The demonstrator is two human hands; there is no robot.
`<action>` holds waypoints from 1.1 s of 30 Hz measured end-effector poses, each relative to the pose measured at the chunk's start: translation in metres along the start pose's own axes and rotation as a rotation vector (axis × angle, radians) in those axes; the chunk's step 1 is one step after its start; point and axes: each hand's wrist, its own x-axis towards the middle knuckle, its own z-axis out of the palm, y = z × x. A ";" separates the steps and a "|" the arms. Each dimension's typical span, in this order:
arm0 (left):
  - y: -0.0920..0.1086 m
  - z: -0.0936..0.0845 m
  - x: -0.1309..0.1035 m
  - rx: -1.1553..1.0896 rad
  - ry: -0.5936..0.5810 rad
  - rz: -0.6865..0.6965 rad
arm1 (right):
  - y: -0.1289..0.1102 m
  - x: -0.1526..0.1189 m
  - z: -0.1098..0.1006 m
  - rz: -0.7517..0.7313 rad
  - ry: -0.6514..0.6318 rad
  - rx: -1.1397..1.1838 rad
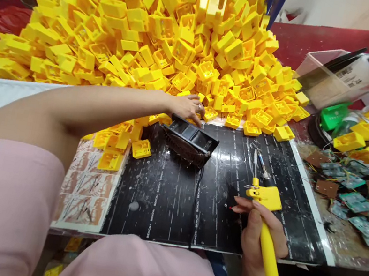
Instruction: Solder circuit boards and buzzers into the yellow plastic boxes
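With the middle of the black mat (146,193) as clock centre, a heap of yellow casings (144,40), too many to count, spreads from ten to one. The left arm (114,109) stretches in from nine, ending in the left hand (184,107) at eleven; its fingers are bent and loosely parted at the heap's edge — I cannot tell whether they touch a casing. Circuit boards (355,201), overlapping past counting, lie at three. One bottle (348,81) leans between one and two. At four, the right hand (278,230) grips one yellow soldering tool (269,262), thumb pressed to the handle, two fingers stretched towards ten. One black fan (189,139) sits at eleven, obstructing the space just below the left hand — one loose casing (141,148) rests near ten.
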 end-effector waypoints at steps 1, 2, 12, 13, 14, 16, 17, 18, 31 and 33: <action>-0.004 0.003 -0.008 -0.008 -0.004 -0.010 | 0.000 0.000 0.000 0.004 -0.001 -0.005; -0.007 0.005 -0.016 -0.023 -0.005 -0.018 | 0.001 0.000 0.000 0.006 0.003 -0.011; 0.032 0.023 -0.089 0.068 -0.128 -0.230 | 0.005 0.004 0.006 -0.010 0.083 -0.035; 0.038 0.026 -0.095 0.082 -0.140 -0.230 | 0.006 0.004 0.007 -0.012 0.086 -0.029; 0.043 0.029 -0.102 0.083 -0.145 -0.231 | 0.006 0.004 0.007 -0.016 0.087 -0.022; 0.050 0.035 -0.117 0.045 -0.129 -0.246 | 0.008 0.004 0.007 -0.031 0.087 -0.008; 0.054 0.039 -0.126 0.018 -0.115 -0.260 | 0.009 0.004 0.007 -0.044 0.084 -0.001; 0.059 0.041 -0.135 -0.006 -0.095 -0.269 | 0.011 0.004 0.008 -0.060 0.081 0.005; 0.203 0.104 -0.184 -0.178 0.309 -0.660 | -0.013 0.002 0.006 -0.398 0.016 0.115; 0.213 0.115 -0.184 -0.223 0.391 -0.512 | -0.023 -0.006 0.005 -0.440 -0.038 0.122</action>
